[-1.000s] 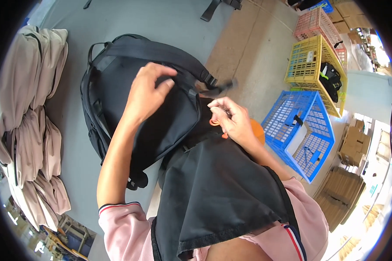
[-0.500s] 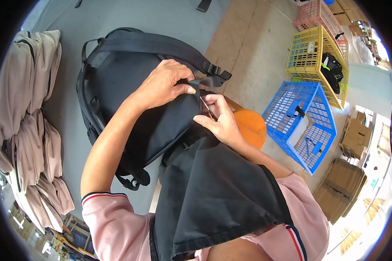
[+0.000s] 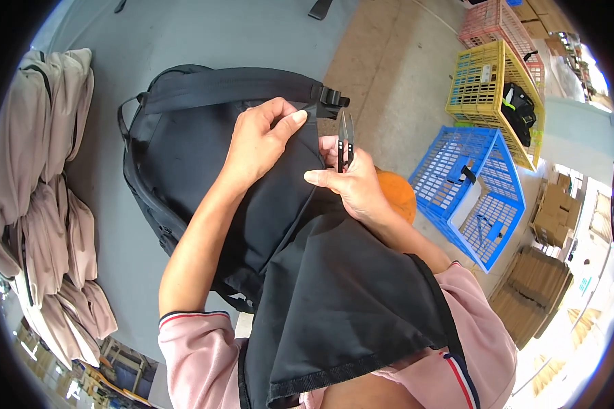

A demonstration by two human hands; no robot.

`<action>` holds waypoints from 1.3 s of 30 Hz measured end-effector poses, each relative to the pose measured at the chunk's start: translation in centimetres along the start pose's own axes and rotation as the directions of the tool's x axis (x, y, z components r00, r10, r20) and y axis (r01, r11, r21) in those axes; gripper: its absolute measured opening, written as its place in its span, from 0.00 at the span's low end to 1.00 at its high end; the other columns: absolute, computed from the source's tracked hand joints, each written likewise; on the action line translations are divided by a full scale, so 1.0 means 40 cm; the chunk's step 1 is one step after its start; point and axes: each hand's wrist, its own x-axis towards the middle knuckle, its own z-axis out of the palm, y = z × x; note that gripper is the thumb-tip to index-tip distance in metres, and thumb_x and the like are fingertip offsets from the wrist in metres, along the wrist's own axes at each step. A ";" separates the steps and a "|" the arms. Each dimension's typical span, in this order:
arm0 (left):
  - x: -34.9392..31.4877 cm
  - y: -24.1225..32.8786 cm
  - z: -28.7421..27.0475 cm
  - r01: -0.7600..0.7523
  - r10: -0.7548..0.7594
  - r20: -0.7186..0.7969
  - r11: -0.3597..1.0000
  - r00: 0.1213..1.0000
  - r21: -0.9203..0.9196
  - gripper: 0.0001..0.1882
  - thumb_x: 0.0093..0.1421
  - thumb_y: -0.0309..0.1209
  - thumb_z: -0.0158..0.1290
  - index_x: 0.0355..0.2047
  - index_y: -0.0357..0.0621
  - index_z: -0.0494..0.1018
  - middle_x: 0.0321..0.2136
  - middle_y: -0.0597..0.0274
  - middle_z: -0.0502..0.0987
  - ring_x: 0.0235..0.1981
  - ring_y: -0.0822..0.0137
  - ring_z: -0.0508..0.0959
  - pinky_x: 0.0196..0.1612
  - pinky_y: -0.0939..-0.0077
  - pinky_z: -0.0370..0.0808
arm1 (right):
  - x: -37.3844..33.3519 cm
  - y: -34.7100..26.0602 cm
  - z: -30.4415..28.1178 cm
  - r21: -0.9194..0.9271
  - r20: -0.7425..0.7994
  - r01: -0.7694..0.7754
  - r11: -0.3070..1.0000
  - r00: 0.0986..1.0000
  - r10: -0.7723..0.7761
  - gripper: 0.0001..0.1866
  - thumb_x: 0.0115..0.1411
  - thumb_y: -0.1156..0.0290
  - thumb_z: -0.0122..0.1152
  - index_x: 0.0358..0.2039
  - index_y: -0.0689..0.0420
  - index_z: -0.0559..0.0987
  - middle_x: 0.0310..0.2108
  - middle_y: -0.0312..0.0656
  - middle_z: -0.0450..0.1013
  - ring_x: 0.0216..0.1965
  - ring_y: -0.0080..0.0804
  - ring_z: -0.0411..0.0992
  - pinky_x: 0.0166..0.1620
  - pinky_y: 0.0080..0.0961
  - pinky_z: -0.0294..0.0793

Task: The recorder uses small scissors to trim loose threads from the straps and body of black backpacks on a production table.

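A black backpack (image 3: 194, 146) lies on the grey table in front of me, its padded strap (image 3: 232, 87) along the far side and a buckle (image 3: 333, 97) at the right end. My left hand (image 3: 262, 140) rests on it, thumb and forefinger pinching the fabric or webbing at its right edge. Just right of that edge, my right hand (image 3: 351, 184) grips a pair of thread snips (image 3: 346, 140). The blades point away from me, beside the buckle and apart from the pinched spot. Some right-hand fingers are hidden behind the snips and the bag's edge.
Stacked beige fabric pieces (image 3: 44, 184) lie along the left of the grey table (image 3: 252, 34). On the floor at right stand blue (image 3: 450, 170), yellow (image 3: 474, 78) and pink (image 3: 491, 27) plastic crates, with flattened cardboard (image 3: 532, 293) nearby. An orange round seat (image 3: 396, 194) sits beside my right forearm.
The backpack has shifted and turned slightly, its far strap now nearer me. The snips have swung from the bag's edge to point upward, apart from it. My left hand still pinches the edge.
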 end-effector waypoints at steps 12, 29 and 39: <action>-0.011 -0.037 -0.020 0.170 -0.110 0.139 0.804 0.984 -0.570 0.09 0.60 0.33 0.54 0.26 0.43 0.72 0.23 0.77 0.70 0.25 0.84 0.65 0.31 0.88 0.63 | -0.011 -0.065 -0.032 -0.539 0.092 0.253 0.803 0.966 -0.243 0.18 0.52 0.68 0.66 0.39 0.61 0.72 0.29 0.37 0.71 0.31 0.20 0.70 0.35 0.19 0.71; -0.015 -0.002 -0.027 -0.033 0.032 0.009 0.998 0.999 0.049 0.21 0.44 0.43 0.65 0.29 0.40 0.72 0.30 0.66 0.73 0.35 0.71 0.70 0.45 0.78 0.64 | -0.033 -0.057 -0.027 -0.641 0.157 0.547 0.539 0.780 -0.605 0.14 0.48 0.74 0.67 0.36 0.55 0.75 0.23 0.35 0.69 0.24 0.25 0.70 0.31 0.20 0.69; -0.130 0.023 -0.038 0.129 -0.129 -0.356 0.991 0.926 -0.025 0.09 0.54 0.26 0.53 0.35 0.36 0.72 0.33 0.59 0.74 0.35 0.66 0.72 0.39 0.75 0.70 | -0.029 0.003 -0.052 -0.379 0.021 0.169 0.910 0.985 -0.174 0.09 0.55 0.75 0.62 0.35 0.58 0.71 0.19 0.26 0.60 0.18 0.09 0.55 0.22 0.10 0.56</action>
